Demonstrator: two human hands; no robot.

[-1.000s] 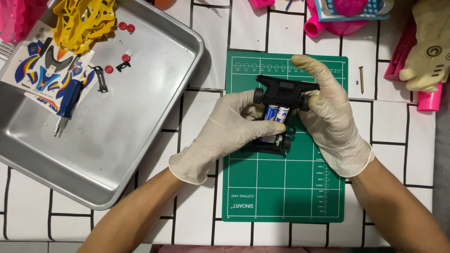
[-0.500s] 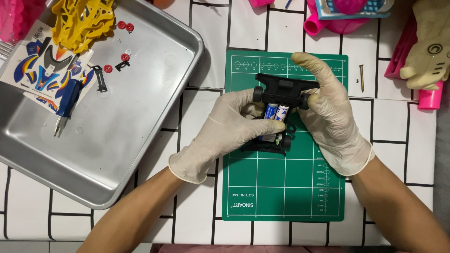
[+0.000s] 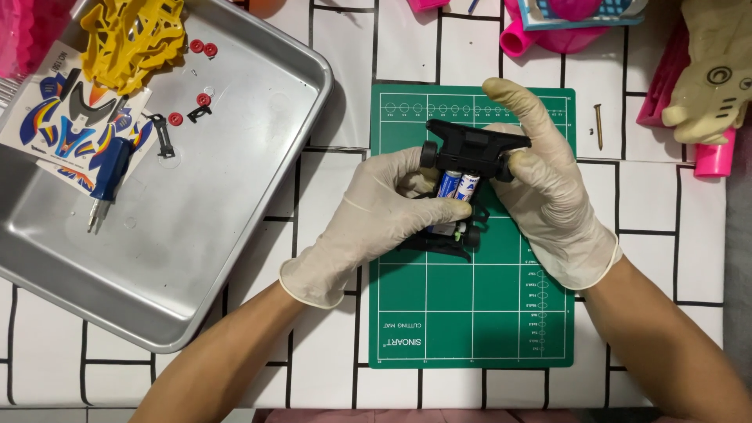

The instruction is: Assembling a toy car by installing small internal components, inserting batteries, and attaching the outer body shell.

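Both my hands wear pale latex gloves and hold a small black toy car chassis (image 3: 470, 149) over a green cutting mat (image 3: 470, 313). My left hand (image 3: 376, 223) grips the chassis from the left, its thumb lying across two blue and white batteries (image 3: 457, 186) seated in it. My right hand (image 3: 548, 196) clasps the right side, index finger stretched up past the chassis's black end piece. The lower part of the chassis is partly hidden under my left fingers.
A metal tray (image 3: 235, 258) at left holds a yellow parts frame (image 3: 129, 35), a sticker sheet (image 3: 66, 133), a blue screwdriver (image 3: 110, 176) and small red and black parts. A nail (image 3: 598, 125) lies right of the mat. Pink items and a cream glove (image 3: 717, 70) sit along the top right.
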